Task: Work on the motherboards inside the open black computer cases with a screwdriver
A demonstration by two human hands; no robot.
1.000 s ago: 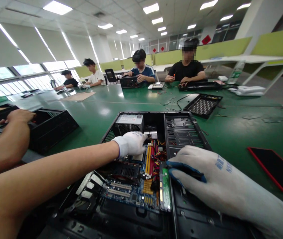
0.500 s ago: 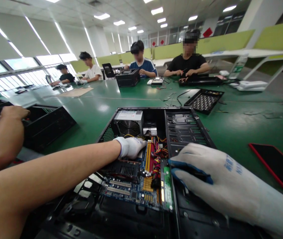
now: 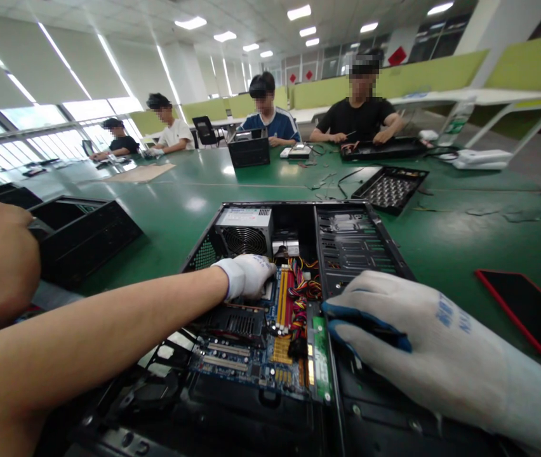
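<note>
An open black computer case (image 3: 353, 238) lies in front of me. My left hand (image 3: 251, 274), in a white glove, reaches into it beside the yellow and red memory slots (image 3: 283, 298) of the blue motherboard (image 3: 261, 374). Its fingers are bent together and point down; the tips, and anything in them, are hidden. Above that hand sits a silver power supply (image 3: 246, 219) with a round fan. On the right, my right hand (image 3: 394, 317), gloved in white with blue palm, pinches the edge of the case's inner divider beside a green circuit board (image 3: 319, 355).
A phone-like black slab with a red rim (image 3: 527, 314) lies at right. Beyond the case rests a black perforated panel (image 3: 389, 190). Another person's arm (image 3: 1, 273) works at a black case (image 3: 92, 244) on my left. Several people sit across the green table (image 3: 194, 206).
My left hand has shifted slightly back and left from the memory slots; my right hand stays at the divider. Across the table, the person in blue has turned their case.
</note>
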